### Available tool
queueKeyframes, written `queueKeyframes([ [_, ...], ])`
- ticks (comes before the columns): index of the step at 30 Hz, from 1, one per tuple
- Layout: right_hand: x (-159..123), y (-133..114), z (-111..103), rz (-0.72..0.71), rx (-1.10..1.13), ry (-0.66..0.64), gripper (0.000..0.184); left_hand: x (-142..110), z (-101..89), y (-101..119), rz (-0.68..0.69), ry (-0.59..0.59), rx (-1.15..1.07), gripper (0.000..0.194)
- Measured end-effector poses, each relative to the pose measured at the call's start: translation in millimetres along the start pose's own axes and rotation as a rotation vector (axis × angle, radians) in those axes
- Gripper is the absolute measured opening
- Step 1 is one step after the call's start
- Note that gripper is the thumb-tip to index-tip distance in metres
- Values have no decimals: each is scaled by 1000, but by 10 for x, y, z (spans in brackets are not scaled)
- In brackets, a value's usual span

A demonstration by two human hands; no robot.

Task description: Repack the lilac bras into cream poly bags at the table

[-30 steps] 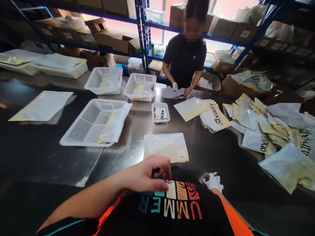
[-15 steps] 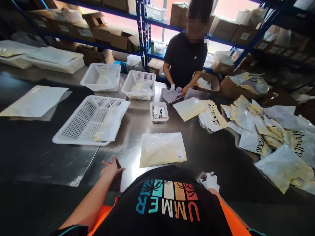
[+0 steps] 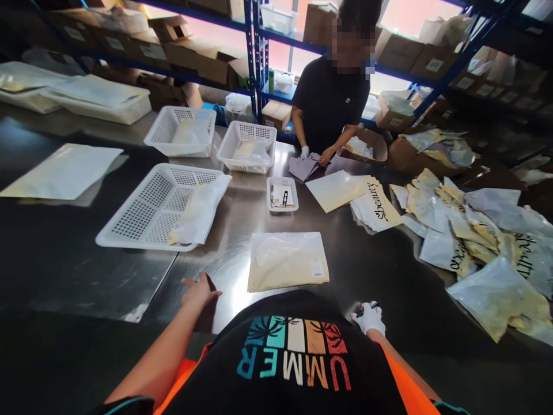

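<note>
Left hand (image 3: 199, 293) spread, empty; gloved right hand (image 3: 370, 318) half-curled, grip unreadable; the bag (image 3: 285, 259) beyond their fingers could slide if carelessly brushed!

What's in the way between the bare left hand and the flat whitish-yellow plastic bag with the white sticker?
Nothing I can see! Between the bare left hand and the flat whitish-yellow plastic bag there's just shiny grey metal tabletop.

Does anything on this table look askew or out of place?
A bag in the large white basket laps over its right rim, not fully inside; the heap of bags at right is jumbled, not stacked.
</note>
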State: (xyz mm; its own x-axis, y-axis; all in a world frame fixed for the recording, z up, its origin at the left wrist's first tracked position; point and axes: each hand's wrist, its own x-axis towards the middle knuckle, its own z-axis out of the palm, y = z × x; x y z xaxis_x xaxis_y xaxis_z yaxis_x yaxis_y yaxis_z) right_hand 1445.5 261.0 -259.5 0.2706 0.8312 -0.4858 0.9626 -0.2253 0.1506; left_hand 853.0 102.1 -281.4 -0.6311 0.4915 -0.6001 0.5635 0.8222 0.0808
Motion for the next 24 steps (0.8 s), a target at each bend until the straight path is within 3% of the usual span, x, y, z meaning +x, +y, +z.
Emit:
queueKeyframes([
  [4, -1, 6, 12, -2, 6, -7, 37, -23, -44, 10, -11, -64, -14, 111],
  [24, 7, 22, 29, 0, -6, -2, 38, 25, 5, -8, -6, -62, -15, 114],
])
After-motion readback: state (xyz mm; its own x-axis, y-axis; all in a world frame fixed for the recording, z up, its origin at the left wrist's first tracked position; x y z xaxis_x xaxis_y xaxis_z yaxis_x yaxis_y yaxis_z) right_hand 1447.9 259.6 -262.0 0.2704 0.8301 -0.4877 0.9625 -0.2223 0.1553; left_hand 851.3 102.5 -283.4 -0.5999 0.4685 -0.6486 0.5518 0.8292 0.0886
